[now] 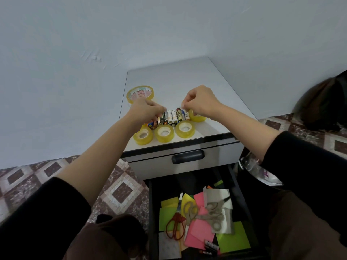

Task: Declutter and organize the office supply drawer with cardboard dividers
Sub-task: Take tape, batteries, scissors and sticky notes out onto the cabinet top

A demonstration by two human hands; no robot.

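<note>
A row of several batteries lies on the white cabinet top. My left hand curls its fingers over the row's left end and hides the batteries there. My right hand pinches the top of a battery at the row's right end. Three small yellow tape rolls stand in front of the batteries, another one sits under my right hand, and a larger roll lies behind my left hand. Below, the open drawer holds coloured sticky notes, red scissors, grey scissors and a few batteries.
The cabinet's upper drawer with a black handle is closed. A clear plastic bottle lies to the right of the cabinet. A dark bag sits on the patterned tile floor at the far right. My knees flank the open drawer.
</note>
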